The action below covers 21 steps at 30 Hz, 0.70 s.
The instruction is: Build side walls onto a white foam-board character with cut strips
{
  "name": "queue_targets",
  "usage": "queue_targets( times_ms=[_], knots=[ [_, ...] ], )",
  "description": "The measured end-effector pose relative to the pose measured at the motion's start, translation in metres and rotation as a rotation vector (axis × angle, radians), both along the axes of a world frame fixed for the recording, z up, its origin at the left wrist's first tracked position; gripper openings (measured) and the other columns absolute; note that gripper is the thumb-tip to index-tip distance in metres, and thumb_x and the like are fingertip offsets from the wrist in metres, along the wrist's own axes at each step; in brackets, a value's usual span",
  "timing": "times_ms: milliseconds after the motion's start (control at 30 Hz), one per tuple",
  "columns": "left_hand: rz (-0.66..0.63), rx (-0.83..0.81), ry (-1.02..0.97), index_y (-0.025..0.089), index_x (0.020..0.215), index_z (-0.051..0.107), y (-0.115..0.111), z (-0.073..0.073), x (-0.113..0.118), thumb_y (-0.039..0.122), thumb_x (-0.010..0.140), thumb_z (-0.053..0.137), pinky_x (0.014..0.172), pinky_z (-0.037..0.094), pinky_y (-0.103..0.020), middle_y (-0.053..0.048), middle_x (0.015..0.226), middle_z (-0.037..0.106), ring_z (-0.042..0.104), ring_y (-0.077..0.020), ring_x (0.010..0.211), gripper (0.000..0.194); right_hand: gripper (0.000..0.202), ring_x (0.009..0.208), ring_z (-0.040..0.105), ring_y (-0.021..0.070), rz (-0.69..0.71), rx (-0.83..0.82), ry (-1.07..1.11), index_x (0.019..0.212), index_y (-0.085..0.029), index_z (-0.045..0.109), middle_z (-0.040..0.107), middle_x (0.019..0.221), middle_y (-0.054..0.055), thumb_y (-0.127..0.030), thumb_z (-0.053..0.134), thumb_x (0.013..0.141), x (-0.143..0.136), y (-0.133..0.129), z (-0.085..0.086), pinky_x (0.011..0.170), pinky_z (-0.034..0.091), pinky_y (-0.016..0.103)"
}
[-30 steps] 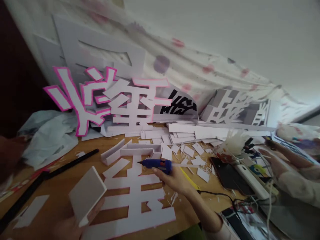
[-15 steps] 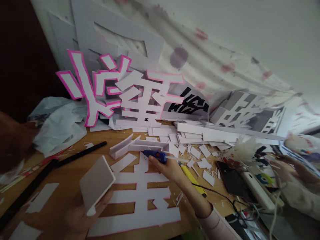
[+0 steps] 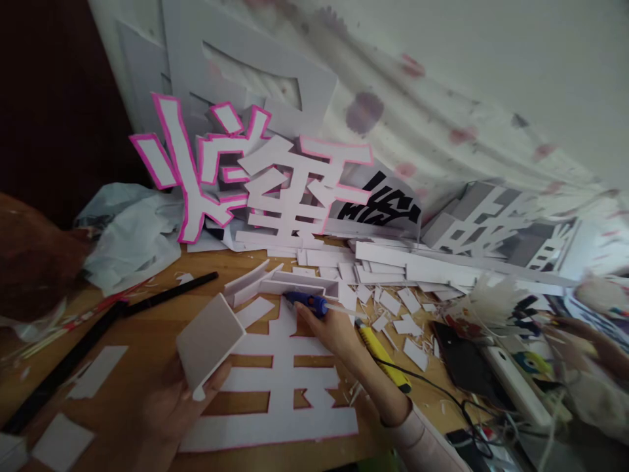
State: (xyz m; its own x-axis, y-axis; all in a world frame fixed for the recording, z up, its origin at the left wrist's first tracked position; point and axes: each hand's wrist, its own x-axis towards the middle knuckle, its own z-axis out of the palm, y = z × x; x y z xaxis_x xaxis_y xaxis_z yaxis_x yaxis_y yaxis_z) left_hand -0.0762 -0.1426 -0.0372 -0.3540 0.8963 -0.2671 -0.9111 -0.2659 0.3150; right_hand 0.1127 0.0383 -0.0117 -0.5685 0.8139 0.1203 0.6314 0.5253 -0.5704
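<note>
My right hand (image 3: 330, 328) is closed around a blue glue gun (image 3: 307, 303), with a pale glue stick coming out of its rear. Its dark nozzle points left over the top of a large white cut-out character (image 3: 282, 387) lying on the wooden table. At the lower left my left hand (image 3: 179, 400) holds a tilted white foam board piece (image 3: 210, 341) by its lower edge. White folded strips (image 3: 299, 283) stand just beyond the nozzle, above the cut-out.
Pink-edged white characters (image 3: 189, 170) stand at the back. White scraps (image 3: 390, 301), a yellow cutter (image 3: 383, 357), a dark phone (image 3: 459, 360) and cables lie to the right. Black rods (image 3: 170, 295) and a plastic bag (image 3: 130, 236) are left. Another person's hand (image 3: 584, 337) shows far right.
The view has shifted, so the scene sits slightly further right. My left hand and its board piece have moved a little towards the cut-out. My right hand still holds the glue gun.
</note>
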Motion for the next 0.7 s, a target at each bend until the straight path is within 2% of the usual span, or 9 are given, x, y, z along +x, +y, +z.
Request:
queue_targets(
  times_ms=[67,167,367,467,700],
  knots=[
    [-0.013,0.016,-0.003,0.019,0.062,0.058,-0.001,-0.001,0.0,0.017,0.053,0.091,0.039,0.048,-0.021,0.006,0.053,0.057,0.047,-0.0076,0.042,0.034,0.042,0.061,0.055,0.0167,-0.006,0.012,-0.01,0.068,-0.022,0.062,0.065,0.068,0.003,-0.057,0.055,0.09,0.0,0.0,0.0,0.057,0.036,0.027],
    [0.008,0.032,0.005,0.018,0.06,0.057,-0.001,-0.001,0.001,0.016,0.05,0.093,0.037,0.047,-0.022,0.007,0.052,0.055,0.047,-0.0079,0.04,0.037,0.043,0.059,0.055,0.017,-0.016,0.023,-0.024,0.066,-0.022,0.06,0.064,0.064,0.003,-0.057,0.053,0.09,-0.001,0.0,0.0,0.056,0.036,0.028],
    [-0.021,-0.018,-0.031,0.019,0.065,0.058,-0.003,0.001,0.0,0.018,0.059,0.091,0.041,0.044,-0.021,0.008,0.054,0.054,0.044,-0.0069,0.043,0.033,0.041,0.058,0.056,0.0165,-0.011,0.022,-0.046,0.069,-0.023,0.061,0.064,0.064,0.001,-0.057,0.054,0.09,-0.001,-0.001,0.004,0.054,0.036,0.026],
    [0.017,-0.012,-0.042,0.019,0.065,0.057,-0.004,-0.002,0.001,0.015,0.059,0.089,0.04,0.042,-0.02,0.008,0.054,0.054,0.043,-0.0066,0.043,0.032,0.039,0.06,0.057,0.017,0.005,0.023,-0.063,0.07,-0.022,0.061,0.064,0.065,0.002,-0.056,0.054,0.09,0.0,-0.003,0.008,0.057,0.037,0.027],
    [0.037,-0.076,-0.062,0.017,0.061,0.058,0.0,-0.003,0.002,0.017,0.049,0.092,0.035,0.041,-0.02,0.005,0.054,0.055,0.042,-0.0067,0.041,0.036,0.039,0.06,0.057,0.0181,0.021,0.005,-0.115,0.076,-0.021,0.066,0.065,0.066,0.003,-0.055,0.054,0.09,0.003,-0.007,0.011,0.056,0.036,0.028]
  ],
)
